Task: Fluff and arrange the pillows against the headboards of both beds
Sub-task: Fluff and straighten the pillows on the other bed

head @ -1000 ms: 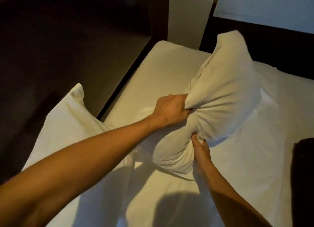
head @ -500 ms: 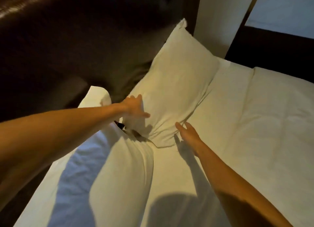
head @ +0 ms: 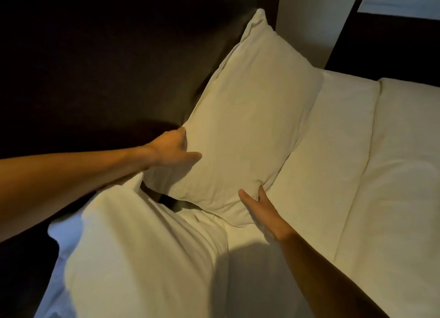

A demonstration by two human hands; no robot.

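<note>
A white pillow (head: 247, 118) leans tilted against the dark headboard (head: 107, 63) at the head of the bed. My left hand (head: 175, 150) presses on the pillow's left edge, fingers curled against the fabric. At the pillow's lower right corner my right hand (head: 263, 213) lies flat against it with the fingers spread. A second white pillow (head: 142, 251) lies nearer to me, under my left forearm, beside the headboard.
The bed (head: 333, 175) is covered with a white sheet and a folded white duvet (head: 400, 198) on the right. A pale wall column (head: 312, 20) stands behind the pillow. Dark panelling (head: 385, 46) runs along the far right.
The pillow, bunched in both hands a second ago, now stands against the headboard. My left hand has moved to its left edge and my right hand up to its lower corner.
</note>
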